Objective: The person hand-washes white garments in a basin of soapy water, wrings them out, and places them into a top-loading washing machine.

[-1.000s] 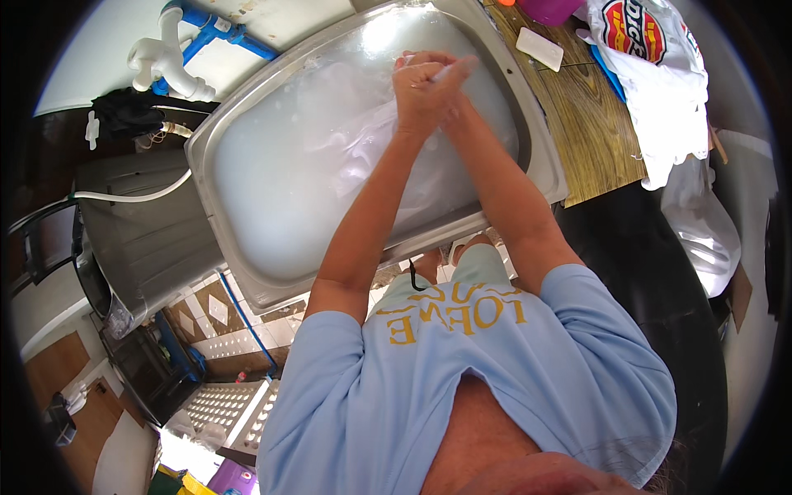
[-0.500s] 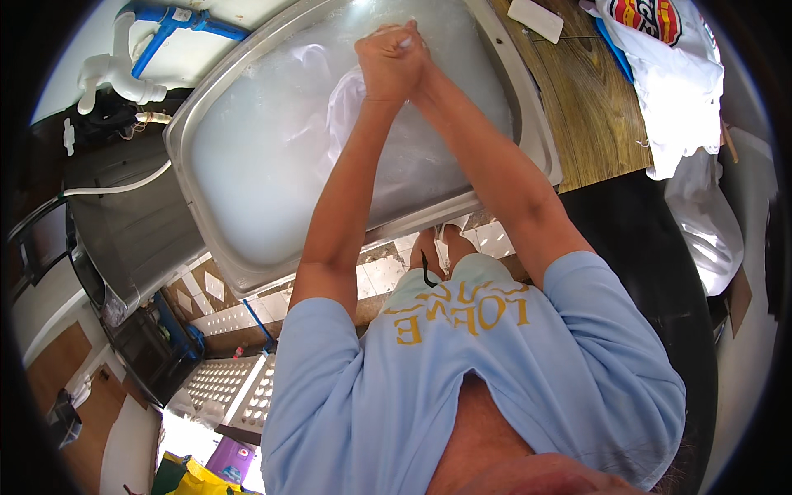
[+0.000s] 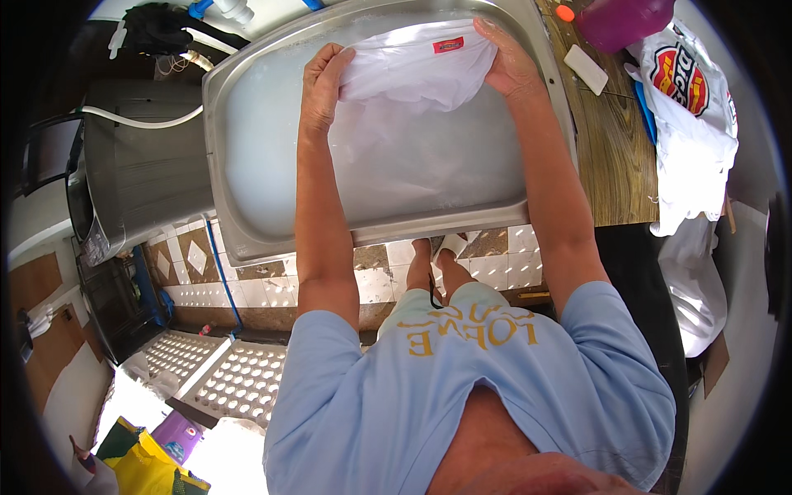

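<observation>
A white garment (image 3: 408, 70) with a small red label is stretched between my two hands over a metal sink (image 3: 216, 165) of cloudy, soapy water. My left hand (image 3: 322, 87) grips its left end, the thumb laid over the cloth. At the opposite end my right hand (image 3: 507, 62) is closed on the edge near the label, its fingers partly hidden behind the fabric. The upper edge is pulled fairly straight, while the lower folds hang down to the water. How much of it is under the surface I cannot tell.
Right of the sink, a wooden counter (image 3: 619, 157) holds a white bar (image 3: 586, 69), a purple container (image 3: 625, 23) and an orange cap (image 3: 564, 13). A printed white shirt (image 3: 693, 140) drapes over its edge. A pale hose (image 3: 144, 122) reaches the sink's left side.
My hands were clasped together above the water; now they are apart, with the white garment lifted and spread between them. The view has shifted, bringing the purple container in.
</observation>
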### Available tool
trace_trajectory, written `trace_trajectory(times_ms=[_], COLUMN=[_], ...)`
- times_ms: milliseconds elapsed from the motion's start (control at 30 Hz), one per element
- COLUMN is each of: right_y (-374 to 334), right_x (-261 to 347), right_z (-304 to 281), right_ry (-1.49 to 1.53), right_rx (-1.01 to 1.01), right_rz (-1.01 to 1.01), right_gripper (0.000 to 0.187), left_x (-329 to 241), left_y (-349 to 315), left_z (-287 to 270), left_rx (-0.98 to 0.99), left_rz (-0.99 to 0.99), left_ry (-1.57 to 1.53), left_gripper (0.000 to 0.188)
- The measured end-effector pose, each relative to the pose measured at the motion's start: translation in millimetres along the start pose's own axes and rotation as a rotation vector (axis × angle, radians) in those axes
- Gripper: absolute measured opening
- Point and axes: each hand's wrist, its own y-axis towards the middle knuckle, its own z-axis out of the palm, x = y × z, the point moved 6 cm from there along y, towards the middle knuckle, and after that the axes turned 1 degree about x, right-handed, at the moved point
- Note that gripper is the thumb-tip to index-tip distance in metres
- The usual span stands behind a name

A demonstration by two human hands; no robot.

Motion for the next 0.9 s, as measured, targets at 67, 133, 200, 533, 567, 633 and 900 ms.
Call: trace_trajectory(times_ms=[67, 133, 200, 533, 567, 633, 900], right_y=[0, -3, -7, 0, 2, 2, -1], right_x=[3, 6, 8, -16, -23, -28, -14], right_z=[-1, 2, 10, 3, -1, -8, 28], right_ry=[-0.064, -0.091, -0.112, -0.463, -0.566, -0.559, 0.050], right_rx=[0.018, 0.023, 0.045, -0.090, -0.152, -0.181, 0.137], right_rz=[-0.061, -0.116, -0.142, -0.005, 0.046, 0.114, -0.008], right_gripper=[0.035, 0.035, 0.035, 0.043, 0.042, 0.042, 0.054], left_x=[-1, -7, -7, 10, 18, 31, 21], left_y=[-2, -7, -7, -6, -3, 6, 7], left_z=[1, 3, 1, 21, 20, 9, 16], left_rx=[0.015, -0.011, -0.009, 0.178, 0.191, 0.215, 0.191], left_rz=[0.022, 0.049, 0.066, 0.167, 0.130, 0.011, -0.024], left_ry=[-0.001, -0.003, -0.022, 0.671, 0.719, 0.595, -0.266], left_gripper=[0.014, 0.010, 0.008, 0.040, 0.038, 0.032, 0.025])
